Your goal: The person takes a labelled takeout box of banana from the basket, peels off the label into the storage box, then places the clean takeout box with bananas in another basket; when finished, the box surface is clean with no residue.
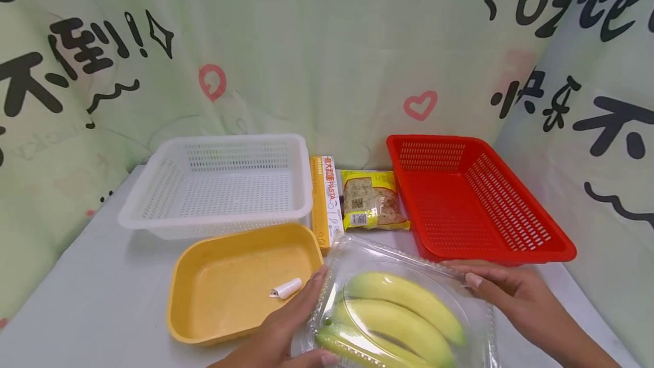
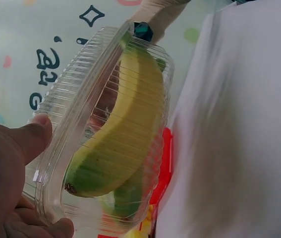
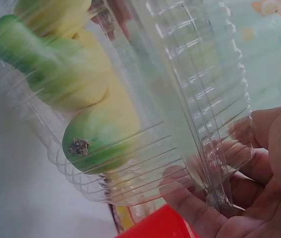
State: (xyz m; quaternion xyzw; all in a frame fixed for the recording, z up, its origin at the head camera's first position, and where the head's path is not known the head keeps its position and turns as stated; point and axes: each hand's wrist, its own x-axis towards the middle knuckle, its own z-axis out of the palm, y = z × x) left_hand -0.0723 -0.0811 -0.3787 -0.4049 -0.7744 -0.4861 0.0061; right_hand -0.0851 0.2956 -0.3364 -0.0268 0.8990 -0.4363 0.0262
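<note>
Both hands hold a clear plastic clamshell box (image 1: 352, 251) with several yellow-green bananas (image 1: 398, 311) inside, at the lower middle of the head view. My left hand (image 1: 286, 328) grips its left edge; in the left wrist view the thumb (image 2: 33, 136) lies on the rim and fingers curl below. At the right edge my right hand (image 1: 516, 300) pinches the rim, its fingers (image 3: 195, 203) on the underside in the right wrist view. The box appears raised off the table, its lid down over the bananas. Its near edge is cut off in the head view.
Behind stand a white basket (image 1: 214, 221), an orange-and-white pasta box (image 1: 327, 203), a yellow bag of food (image 1: 375, 200) and a red basket (image 1: 501, 257). A yellow tray (image 1: 179, 294) at left holds a small white stick with a metal end (image 1: 287, 288). A printed curtain (image 1: 306, 44) hangs behind.
</note>
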